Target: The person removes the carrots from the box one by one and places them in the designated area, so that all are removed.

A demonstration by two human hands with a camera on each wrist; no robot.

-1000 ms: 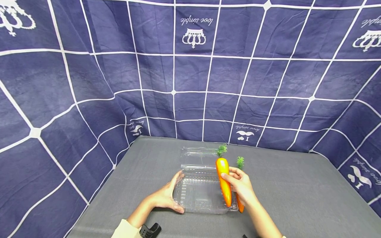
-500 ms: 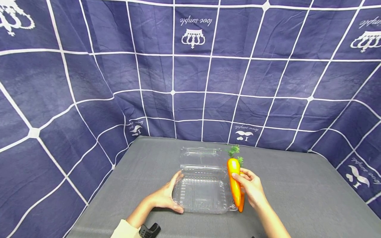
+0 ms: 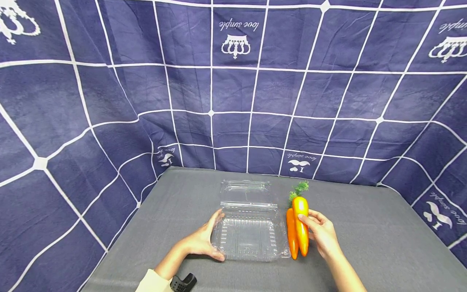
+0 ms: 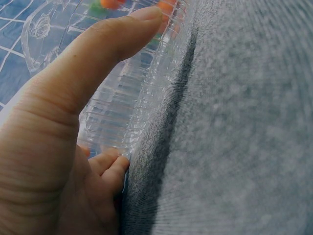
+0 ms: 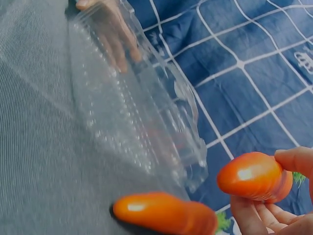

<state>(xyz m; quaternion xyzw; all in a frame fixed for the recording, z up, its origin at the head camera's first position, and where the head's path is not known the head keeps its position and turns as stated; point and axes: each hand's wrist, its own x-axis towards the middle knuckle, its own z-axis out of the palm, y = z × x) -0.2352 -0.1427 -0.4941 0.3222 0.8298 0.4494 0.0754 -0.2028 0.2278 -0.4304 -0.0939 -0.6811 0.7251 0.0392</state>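
In the head view, a clear plastic clamshell container (image 3: 248, 237) lies on the grey cloth with its lid (image 3: 246, 190) folded back. My left hand (image 3: 204, 241) spans its left side, thumb at the near corner and fingers toward the far one; the left wrist view shows the thumb (image 4: 98, 46) along the ribbed wall. My right hand (image 3: 322, 233) pinches an orange carrot (image 3: 300, 225) with a green top, thumb on its near face. Another carrot (image 3: 292, 235) lies on the cloth against the container's right side. In the right wrist view the held carrot (image 5: 249, 176) is raised above the cloth.
A grey cloth (image 3: 365, 243) covers the table. A blue curtain (image 3: 233, 89) with white grid lines stands behind it and along both sides. A black wrist strap (image 3: 183, 282) sits on the left wrist.
My right hand has carried the carrot rightward, from over the container, across the lying carrot, to that carrot's right side. My left hand and the container have stayed in place.
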